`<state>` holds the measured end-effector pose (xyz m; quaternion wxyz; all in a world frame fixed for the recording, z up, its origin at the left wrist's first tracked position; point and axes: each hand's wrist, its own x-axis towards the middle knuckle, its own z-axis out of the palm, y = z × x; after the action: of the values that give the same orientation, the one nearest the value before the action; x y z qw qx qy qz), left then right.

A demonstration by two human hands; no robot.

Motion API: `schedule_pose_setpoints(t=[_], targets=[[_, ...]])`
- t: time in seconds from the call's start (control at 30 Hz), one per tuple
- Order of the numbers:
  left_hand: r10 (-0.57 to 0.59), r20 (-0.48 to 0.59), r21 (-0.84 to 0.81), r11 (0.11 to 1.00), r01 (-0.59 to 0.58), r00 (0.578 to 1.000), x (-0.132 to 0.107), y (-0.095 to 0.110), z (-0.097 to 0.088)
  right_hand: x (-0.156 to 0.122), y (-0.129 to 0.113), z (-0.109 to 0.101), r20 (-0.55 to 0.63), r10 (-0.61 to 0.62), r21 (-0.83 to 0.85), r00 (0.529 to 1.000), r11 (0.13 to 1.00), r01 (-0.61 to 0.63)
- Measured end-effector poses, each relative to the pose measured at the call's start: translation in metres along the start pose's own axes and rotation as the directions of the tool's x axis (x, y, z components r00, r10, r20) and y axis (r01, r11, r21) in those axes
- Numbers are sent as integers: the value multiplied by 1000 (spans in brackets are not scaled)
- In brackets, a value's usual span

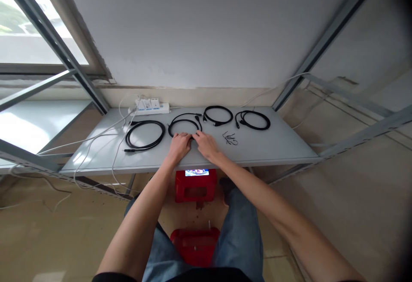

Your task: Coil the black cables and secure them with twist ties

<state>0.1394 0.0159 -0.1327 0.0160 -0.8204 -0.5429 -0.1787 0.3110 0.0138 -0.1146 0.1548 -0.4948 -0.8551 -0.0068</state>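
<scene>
Several coils of black cable lie in a row on the grey shelf. My left hand (181,144) and my right hand (205,143) meet at the near side of the second coiled cable (182,121) from the left. The fingers of both are closed on that cable, and the exact grip is partly hidden behind them. One cable end with a plug (197,119) shows at the coil's right. To the left lies a larger coil (162,132), and to the right are two more, a middle coil (232,114) and a far-right coil (269,121). Short black ties (230,138) sit loose beside my right hand.
A white power strip (151,108) with plugged-in adapters stands against the wall at the back left. White cords (93,137) trail over the shelf's left edge. Metal posts frame both sides. Beneath the shelf (283,150), a lit screen (197,172) rests on a red stool (180,187).
</scene>
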Motion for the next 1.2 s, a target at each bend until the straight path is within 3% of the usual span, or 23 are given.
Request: schedule_pose_setpoints(t=[0.07,0.13,0.27,0.37,0.57,0.7,0.83,1.03,1.1,1.2], targets=[[8,-3,4,1000,-8,1000,0,-1,0,6,3,-2,65,139,200,988,968,-149],[12,-5,9,1000,-12,1000,1,-1,0,11,9,-5,192,199,427,961,865,-264],[15,-15,22,1000,-15,1000,0,-3,0,18,19,-13,401,211,746,891,488,-452],[23,-22,29,999,-23,999,0,-3,0,21,22,-17,478,267,768,837,335,-546],[3,-30,26,1000,-3,1000,-1,-3,0,33,25,-18,577,286,727,766,248,-640],[15,-39,23,1000,-14,999,-1,-4,2,34,30,-17,573,276,725,771,267,-635],[13,-24,23,1000,-12,1000,0,-4,1,30,30,-16,530,257,731,808,344,-589],[12,18,-3,1000,-11,1000,1,-2,-3,33,31,-17,507,273,695,818,432,-575],[15,24,-6,1000,-15,1000,2,-2,-4,34,30,-19,456,294,642,840,546,-539],[25,34,-8,1000,-24,999,2,-1,-4,31,20,-21,290,301,377,909,837,-397]])
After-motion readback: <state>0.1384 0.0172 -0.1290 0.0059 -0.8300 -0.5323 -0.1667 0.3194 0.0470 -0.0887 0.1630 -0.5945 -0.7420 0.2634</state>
